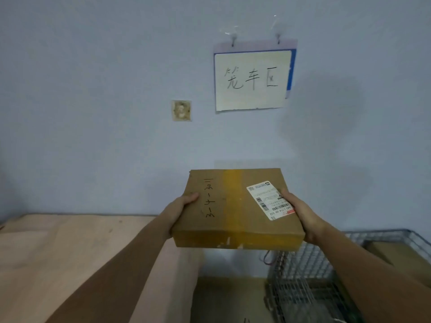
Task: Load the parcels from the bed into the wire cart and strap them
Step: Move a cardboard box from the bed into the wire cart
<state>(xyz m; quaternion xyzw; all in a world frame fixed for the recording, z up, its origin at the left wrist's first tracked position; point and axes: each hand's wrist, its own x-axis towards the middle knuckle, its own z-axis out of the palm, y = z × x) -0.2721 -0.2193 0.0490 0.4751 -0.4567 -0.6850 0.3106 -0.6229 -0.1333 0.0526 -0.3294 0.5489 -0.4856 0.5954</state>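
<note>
Both hands, left hand and right hand, gripped the parcel by opposite edges, level for transfer, past the bed edge toward the wire cart.

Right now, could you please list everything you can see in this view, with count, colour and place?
cardboard parcel: one, brown with yellow tape, held up at centre
shipping label: one, white, on the parcel's top, right side
wire cart: one, grey mesh, lower right
box in cart: one, brown, inside the cart at far right
bed surface: one, pale pink-tan, lower left
paper sign: one, white, handwritten, hung on the wall
small picture: one, brownish, on the wall left of the sign
wall: pale blue, behind everything
left hand: grips the parcel's left edge
right hand: grips the parcel's right edge
</note>
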